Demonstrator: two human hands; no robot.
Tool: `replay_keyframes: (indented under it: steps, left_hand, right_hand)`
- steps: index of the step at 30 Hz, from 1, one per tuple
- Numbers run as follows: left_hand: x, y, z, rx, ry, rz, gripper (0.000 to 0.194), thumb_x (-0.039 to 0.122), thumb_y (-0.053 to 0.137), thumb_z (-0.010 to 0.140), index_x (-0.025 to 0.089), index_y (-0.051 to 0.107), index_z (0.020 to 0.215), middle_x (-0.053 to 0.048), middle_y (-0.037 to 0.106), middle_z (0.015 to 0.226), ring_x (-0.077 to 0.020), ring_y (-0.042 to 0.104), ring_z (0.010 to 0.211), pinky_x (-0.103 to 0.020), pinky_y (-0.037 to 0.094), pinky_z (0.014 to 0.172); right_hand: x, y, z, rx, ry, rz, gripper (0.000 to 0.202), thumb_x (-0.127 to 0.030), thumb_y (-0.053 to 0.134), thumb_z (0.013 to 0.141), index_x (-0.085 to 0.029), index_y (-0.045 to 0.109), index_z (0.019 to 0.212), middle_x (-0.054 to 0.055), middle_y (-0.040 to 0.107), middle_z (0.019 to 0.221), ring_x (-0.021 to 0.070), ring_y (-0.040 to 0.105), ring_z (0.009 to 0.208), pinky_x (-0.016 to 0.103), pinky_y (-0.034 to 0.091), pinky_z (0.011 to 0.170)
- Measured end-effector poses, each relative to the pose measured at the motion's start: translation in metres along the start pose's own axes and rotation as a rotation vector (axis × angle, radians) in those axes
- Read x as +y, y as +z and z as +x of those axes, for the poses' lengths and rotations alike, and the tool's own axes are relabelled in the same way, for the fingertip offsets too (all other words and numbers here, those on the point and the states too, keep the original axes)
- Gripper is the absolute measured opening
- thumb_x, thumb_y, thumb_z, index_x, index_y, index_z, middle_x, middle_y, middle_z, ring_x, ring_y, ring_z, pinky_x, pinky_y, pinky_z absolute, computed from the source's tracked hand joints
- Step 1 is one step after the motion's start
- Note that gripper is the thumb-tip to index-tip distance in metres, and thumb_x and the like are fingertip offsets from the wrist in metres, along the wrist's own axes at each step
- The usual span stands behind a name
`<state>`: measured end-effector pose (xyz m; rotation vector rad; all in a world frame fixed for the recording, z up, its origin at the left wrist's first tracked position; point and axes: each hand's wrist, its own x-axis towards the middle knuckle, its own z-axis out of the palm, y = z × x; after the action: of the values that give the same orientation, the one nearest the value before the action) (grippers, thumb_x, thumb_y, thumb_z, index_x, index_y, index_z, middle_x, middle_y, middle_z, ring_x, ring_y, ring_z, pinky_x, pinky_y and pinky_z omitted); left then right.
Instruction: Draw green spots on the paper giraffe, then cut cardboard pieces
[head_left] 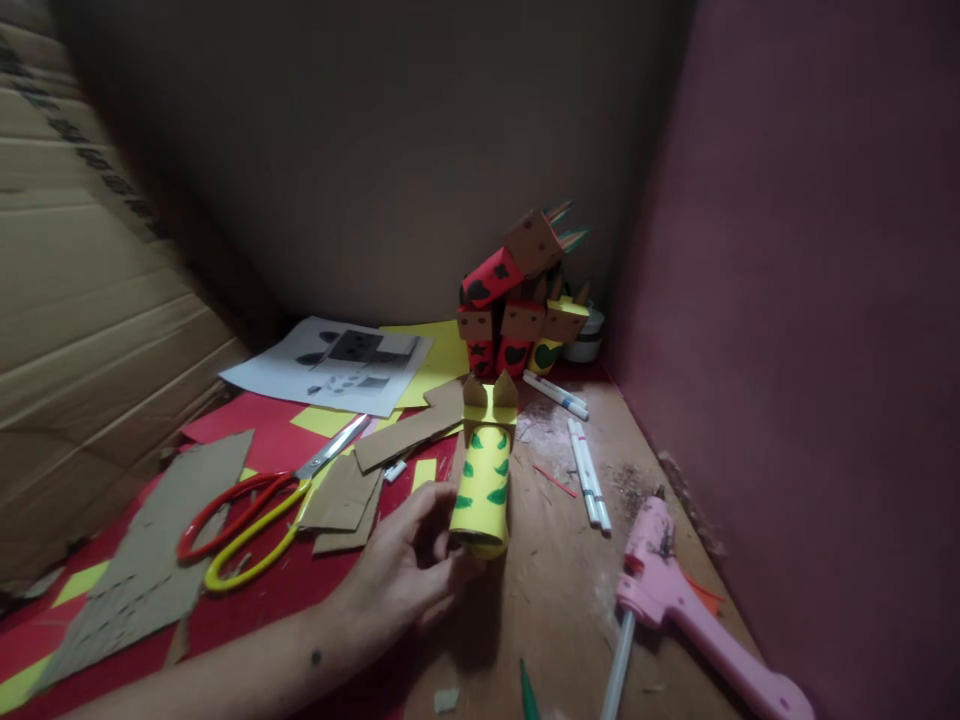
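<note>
Pinching at the lower left edge, the thumb and curled fingers of the person's left hand (pixel 409 560) hold a yellow paper tube figure (pixel 481 485) with green leaf-shaped marks and two pointed brown cardboard ears. It sits in the middle of my view, over the bare brown wooden tabletop (pixel 555 570), its near end turned toward the person; whether it touches the wood I can't tell. Left of the hand, a pair of scissors (pixel 274 515) with one red and one yellow handle lies partly across a long piece of grey-brown cardboard (pixel 161 540), and smaller brown cardboard scraps (pixel 341 495) lie just beside the blades. Beyond them I see a white printed sheet (pixel 300 370) overlapping yellow paper (pixel 439 362). Against the back wall, a red tube figure with a brown cardboard head (pixel 491 278) leans slantwise on top of other red and yellow figures (pixel 517 350). White capped pens (pixel 589 475) lie in pairs to the right, and nearer the pink wall rests a pink plastic glue gun (pixel 652 570) with a pale stick at its back. A green pointed tip (pixel 529 690) shows at the near edge.
</note>
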<state>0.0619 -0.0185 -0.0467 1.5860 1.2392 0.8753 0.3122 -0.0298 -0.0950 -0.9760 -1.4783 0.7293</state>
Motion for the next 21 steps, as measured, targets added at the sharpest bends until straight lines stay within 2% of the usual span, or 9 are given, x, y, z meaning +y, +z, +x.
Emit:
replay_keyframes:
  steps: [4,10,14,18,21]
  left_hand:
    - [0.001,0.002,0.008,0.009,0.078,0.178,0.043,0.037,0.073,0.070,0.021,0.055,0.105,-0.002,0.055,0.093,-0.0178,0.053,0.082,-0.028,0.046,0.070]
    - [0.009,0.005,0.014,0.028,0.090,0.322,0.041,0.045,0.074,0.067,0.021,0.056,0.096,-0.003,0.055,0.093,-0.0204,0.053,0.081,-0.032,0.045,0.070]
    - [0.015,0.008,0.019,0.059,0.076,0.330,0.047,0.044,0.074,0.067,0.021,0.054,0.104,-0.003,0.058,0.092,-0.0216,0.054,0.082,-0.032,0.046,0.068]
    - [0.018,0.009,0.020,0.050,0.085,0.319,0.036,0.043,0.070,0.072,0.019,0.055,0.093,-0.003,0.059,0.087,-0.0194,0.055,0.077,-0.029,0.046,0.063]
    - [0.019,0.007,0.020,0.047,0.086,0.246,0.032,0.039,0.069,0.073,0.019,0.056,0.094,0.000,0.058,0.082,-0.0170,0.054,0.073,-0.027,0.045,0.062]
  right_hand:
    - [0.003,0.004,-0.002,0.039,-0.002,0.025,0.030,-0.022,0.060,0.077,-0.028,0.050,0.049,-0.006,0.046,0.037,0.0107,0.049,0.039,0.019,0.040,0.034]
    - [0.003,0.005,-0.005,0.056,0.019,0.048,0.029,-0.018,0.059,0.077,-0.028,0.050,0.050,-0.006,0.046,0.039,0.0127,0.055,0.045,0.021,0.041,0.036]
    - [0.004,0.002,-0.006,0.053,0.018,0.030,0.029,-0.019,0.058,0.078,-0.029,0.051,0.051,-0.005,0.047,0.041,0.0139,0.056,0.046,0.023,0.044,0.037]
    - [0.003,0.001,-0.004,0.052,0.008,0.017,0.027,-0.022,0.060,0.078,-0.029,0.052,0.053,-0.006,0.047,0.041,0.0136,0.054,0.043,0.023,0.043,0.035]
    - [0.003,0.000,-0.002,0.062,-0.008,-0.002,0.028,-0.020,0.062,0.076,-0.028,0.051,0.052,-0.006,0.046,0.040,0.0126,0.052,0.041,0.022,0.042,0.034]
